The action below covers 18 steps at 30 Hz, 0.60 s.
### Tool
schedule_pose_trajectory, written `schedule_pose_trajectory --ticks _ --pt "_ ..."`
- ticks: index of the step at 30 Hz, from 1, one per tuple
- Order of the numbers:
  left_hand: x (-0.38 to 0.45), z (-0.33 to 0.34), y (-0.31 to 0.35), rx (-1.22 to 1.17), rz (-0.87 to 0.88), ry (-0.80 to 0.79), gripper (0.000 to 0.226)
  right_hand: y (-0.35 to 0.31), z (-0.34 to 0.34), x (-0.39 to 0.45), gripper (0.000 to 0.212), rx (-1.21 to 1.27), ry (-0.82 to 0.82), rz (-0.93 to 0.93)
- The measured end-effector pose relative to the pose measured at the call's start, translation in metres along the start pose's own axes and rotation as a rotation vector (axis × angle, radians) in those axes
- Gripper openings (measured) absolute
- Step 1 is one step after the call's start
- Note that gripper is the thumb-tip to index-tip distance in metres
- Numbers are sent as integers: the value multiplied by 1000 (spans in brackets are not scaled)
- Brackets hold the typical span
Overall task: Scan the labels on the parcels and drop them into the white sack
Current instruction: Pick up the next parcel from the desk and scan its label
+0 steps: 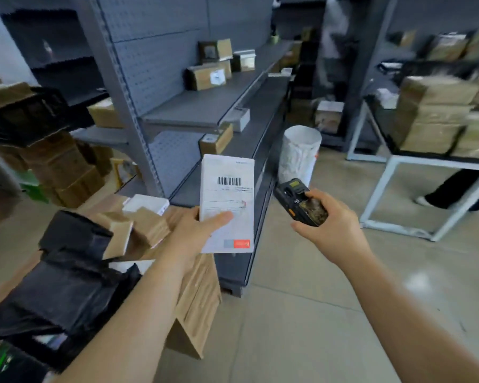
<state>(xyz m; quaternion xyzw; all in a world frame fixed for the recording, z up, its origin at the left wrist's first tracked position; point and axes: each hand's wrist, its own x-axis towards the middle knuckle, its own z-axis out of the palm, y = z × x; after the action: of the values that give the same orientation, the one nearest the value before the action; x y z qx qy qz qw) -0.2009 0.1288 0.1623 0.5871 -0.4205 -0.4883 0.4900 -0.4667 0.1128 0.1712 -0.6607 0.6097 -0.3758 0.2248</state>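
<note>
Holding white parcel [227, 203] upright in left hand [197, 230], thumb pinching its labelled face, right hand [329, 225] gripping scanner [302, 203] just beside it, sack [299, 154] standing open beyond.

A flat white parcel [227, 203] stands upright in the air, its label facing us: a black barcode near the top, a red patch at the lower right corner. Beyond it, on the floor beside the grey shelving, the white sack [299, 156] stands upright with its mouth open.
</note>
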Motion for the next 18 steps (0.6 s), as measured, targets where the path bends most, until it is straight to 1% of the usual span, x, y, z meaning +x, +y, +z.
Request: schedule_pose_trajectory --ticks 3,4,6,8,10,12,18 --pt "41 68 2 42 -44 -30 73 48 -32 32 59 -1 13 65" --pt "54 90 1 50 -52 -45 68 64 -42 44 60 3 25 78" --pt "78 129 2 47 -60 -66 47 91 -59 67 61 -6 49 99" --pt "99 161 6 49 -70 -83 37 111 -75 91 62 -30 67 107" --pt "119 182 11 69 -66 -102 39 126 -88 114 62 -36 78 105" --pt "141 196 15 91 -74 -105 50 138 -95 138 61 -30 76 105" --pt "216 228 27 73 -79 -99 32 167 -89 214 61 -2 87 100"
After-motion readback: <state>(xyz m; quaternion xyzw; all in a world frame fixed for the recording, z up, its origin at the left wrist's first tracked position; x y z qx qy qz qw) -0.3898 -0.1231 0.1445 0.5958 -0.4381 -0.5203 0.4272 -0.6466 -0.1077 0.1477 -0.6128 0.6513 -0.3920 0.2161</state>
